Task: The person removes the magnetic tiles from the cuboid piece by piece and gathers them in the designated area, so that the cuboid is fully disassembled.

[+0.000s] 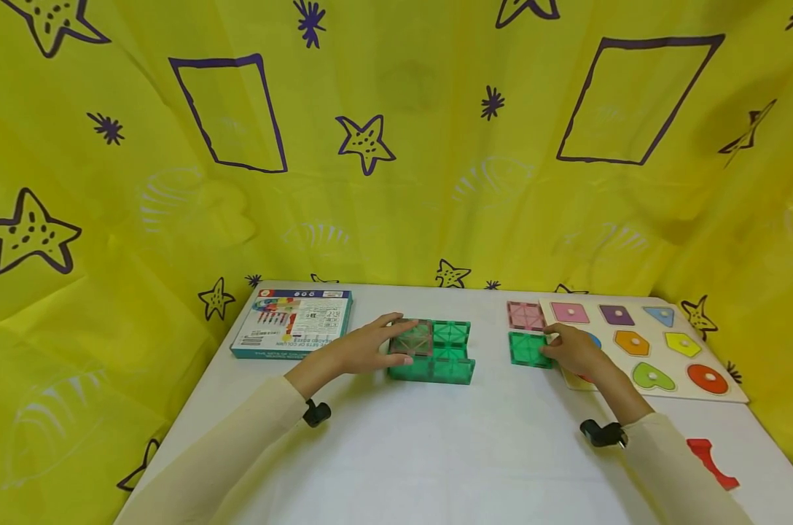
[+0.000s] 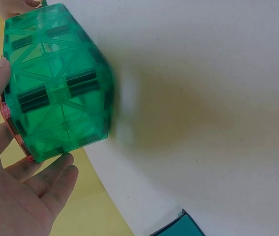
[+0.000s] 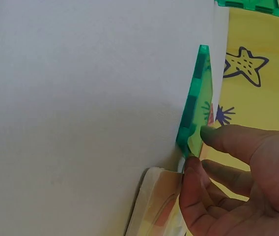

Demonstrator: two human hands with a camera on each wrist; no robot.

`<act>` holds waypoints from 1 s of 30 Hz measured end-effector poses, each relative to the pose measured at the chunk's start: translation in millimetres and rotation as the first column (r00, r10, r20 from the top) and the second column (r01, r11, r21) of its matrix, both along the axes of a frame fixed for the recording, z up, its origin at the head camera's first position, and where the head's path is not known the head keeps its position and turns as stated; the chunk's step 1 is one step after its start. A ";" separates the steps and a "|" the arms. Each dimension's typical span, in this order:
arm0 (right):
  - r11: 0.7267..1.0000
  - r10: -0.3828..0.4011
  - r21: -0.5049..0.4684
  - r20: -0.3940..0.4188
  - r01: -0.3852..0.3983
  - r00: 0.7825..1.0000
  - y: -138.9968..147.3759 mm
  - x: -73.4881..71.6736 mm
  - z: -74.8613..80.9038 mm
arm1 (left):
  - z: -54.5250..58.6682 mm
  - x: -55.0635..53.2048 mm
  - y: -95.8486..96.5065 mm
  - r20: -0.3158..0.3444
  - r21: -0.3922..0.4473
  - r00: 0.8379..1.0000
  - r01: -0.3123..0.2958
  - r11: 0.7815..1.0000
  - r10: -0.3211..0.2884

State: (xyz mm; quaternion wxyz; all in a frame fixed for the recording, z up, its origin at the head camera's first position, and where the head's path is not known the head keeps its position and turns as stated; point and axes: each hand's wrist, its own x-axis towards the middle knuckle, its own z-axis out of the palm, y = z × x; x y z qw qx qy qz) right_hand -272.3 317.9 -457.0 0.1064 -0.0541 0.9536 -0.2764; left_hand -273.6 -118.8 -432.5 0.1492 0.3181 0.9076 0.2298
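Note:
A block built of green translucent magnetic tiles [image 1: 432,370] stands mid-table, with a reddish square tile [image 1: 412,340] on its left top. My left hand [image 1: 360,346] holds this block from the left, thumb at the near edge and fingers at the far edge and side. In the left wrist view the block's green front [image 2: 61,93] faces the camera. To the right, my right hand [image 1: 576,351] pinches a single green square tile [image 1: 526,349] by its right edge. The right wrist view has that tile [image 3: 196,98] between thumb and fingers. A pink square tile [image 1: 525,316] lies just behind it.
A wooden shape puzzle board [image 1: 639,379] lies right of and partly beneath my right hand. At the back left lies a flat printed box [image 1: 298,321]. A red arched piece [image 1: 711,463] lies near the right edge. A yellow patterned curtain [image 1: 396,219] surrounds the white table [image 1: 403,459].

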 end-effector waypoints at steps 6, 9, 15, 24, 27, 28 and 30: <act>1.000 -0.015 0.013 0.011 0.015 1.000 -3.5 0.4 -0.2 | -0.9 0.2 0.2 0.002 0.006 1.000 -0.003 1.000 0.003; 1.000 -0.012 0.020 0.006 0.012 1.000 -3.4 0.2 0.1 | -1.0 0.1 0.1 0.004 0.005 1.000 -0.005 1.000 0.005; 0.999 -0.026 0.048 -0.016 0.026 1.000 0.1 1.9 -1.6 | -0.6 0.1 0.1 0.001 0.001 1.000 -0.004 1.000 0.004; 0.998 -0.034 0.042 -0.043 0.036 0.999 2.0 2.5 -1.4 | 0.9 2.4 0.7 0.006 0.008 1.000 -0.009 1.000 0.009; 1.000 -0.030 0.006 -0.045 0.031 0.999 -2.1 4.4 1.0 | 0.0 1.8 0.8 0.017 0.011 1.000 -0.011 1.000 0.011; 1.000 -0.029 -0.005 -0.041 0.029 0.999 -4.3 5.3 2.6 | -0.3 1.6 0.8 0.019 0.010 1.000 -0.013 1.000 0.013; 1.000 -0.020 -0.024 -0.048 0.019 0.999 -10.1 6.8 5.8 | -0.4 1.1 0.8 0.020 0.005 1.000 -0.015 1.000 0.015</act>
